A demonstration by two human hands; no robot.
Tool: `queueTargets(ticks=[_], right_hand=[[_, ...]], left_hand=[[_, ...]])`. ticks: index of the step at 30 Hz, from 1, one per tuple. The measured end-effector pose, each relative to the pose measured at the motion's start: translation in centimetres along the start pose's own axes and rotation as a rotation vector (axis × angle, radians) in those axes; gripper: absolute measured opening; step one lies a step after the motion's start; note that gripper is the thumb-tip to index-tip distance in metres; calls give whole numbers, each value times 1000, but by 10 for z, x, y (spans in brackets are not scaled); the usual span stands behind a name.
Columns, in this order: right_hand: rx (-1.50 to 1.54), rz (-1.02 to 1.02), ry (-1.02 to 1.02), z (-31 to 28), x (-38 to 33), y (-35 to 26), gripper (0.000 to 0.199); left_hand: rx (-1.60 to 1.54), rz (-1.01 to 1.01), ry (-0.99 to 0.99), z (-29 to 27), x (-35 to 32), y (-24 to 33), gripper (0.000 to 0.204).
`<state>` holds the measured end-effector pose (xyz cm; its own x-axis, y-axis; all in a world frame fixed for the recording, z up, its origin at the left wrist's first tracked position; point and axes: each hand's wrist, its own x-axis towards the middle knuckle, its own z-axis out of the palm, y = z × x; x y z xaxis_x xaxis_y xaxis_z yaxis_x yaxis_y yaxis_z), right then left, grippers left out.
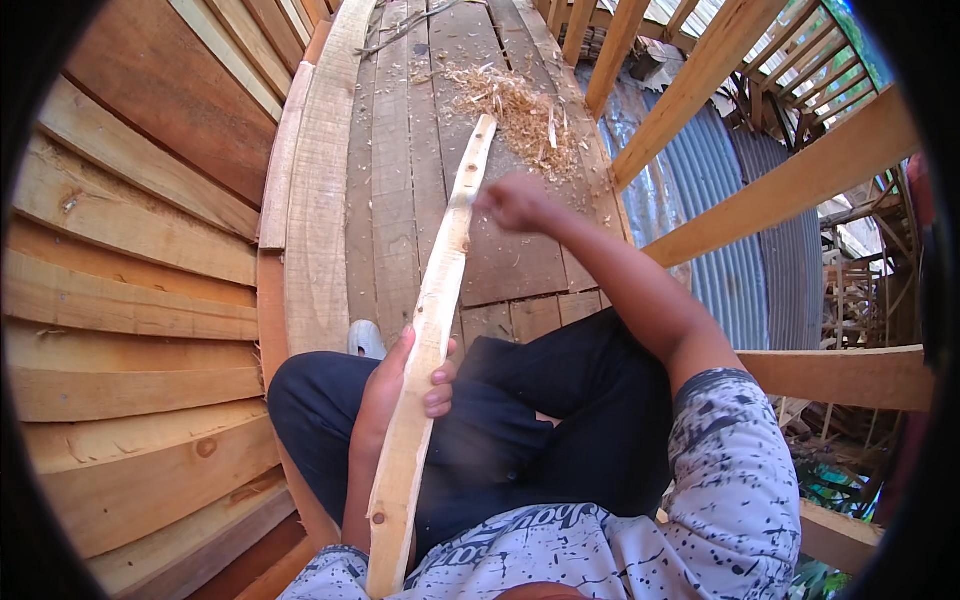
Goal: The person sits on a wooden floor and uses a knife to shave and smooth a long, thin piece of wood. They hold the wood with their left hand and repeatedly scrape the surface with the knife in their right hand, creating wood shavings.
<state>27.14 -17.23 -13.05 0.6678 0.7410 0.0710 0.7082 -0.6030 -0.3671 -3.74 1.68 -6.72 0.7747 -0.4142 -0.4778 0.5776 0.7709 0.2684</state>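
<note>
1. Pale wooden strip, long and narrow, lies along the person's lap with its long axis running from the lower middle of the view up toward the planked deck; its far tip points away from the person, slightly to the right, at the heap of shavings
2. Its surface is bare, freshly cut light wood with a wavy, uneven edge, small dark knots near the low end and a few more along the upper half
3. Left hand is wrapped around the strip at mid-length, thumb on the left side and fingertips curled over the right edge, clamped on the wood
4. Right hand is out near the upper part of the strip, just to its right; it is blurred, closed like a fist, and whether it holds anything or touches the wood cannot be told
5. Wood shavings, thin, curly and straw-coloured, lie in a loose pile on the deck beyond the tip
6. Plank deck is grey-brown, weathered, made of long boards with gaps between them, edged by a lighter curved timber
7. Stacked fresh planks, orange-tan and knotty, rise on the left; slanted timber beams and corrugated metal sheeting stand on the right, outdoors in daylight
8. Dark trousers cover the person's bent legs beneath the strip
</note>
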Motion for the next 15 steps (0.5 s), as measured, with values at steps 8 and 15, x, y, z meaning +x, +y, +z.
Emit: queueTargets(ticks=[8,15], right_hand=[[17,-17,-27,-4,1,6,49],[22,-32,-168,-16,3,-8,48]], left_hand=[[17,22,-28,-1,4,2,59],[10,19,14,3,-2,1,60]])
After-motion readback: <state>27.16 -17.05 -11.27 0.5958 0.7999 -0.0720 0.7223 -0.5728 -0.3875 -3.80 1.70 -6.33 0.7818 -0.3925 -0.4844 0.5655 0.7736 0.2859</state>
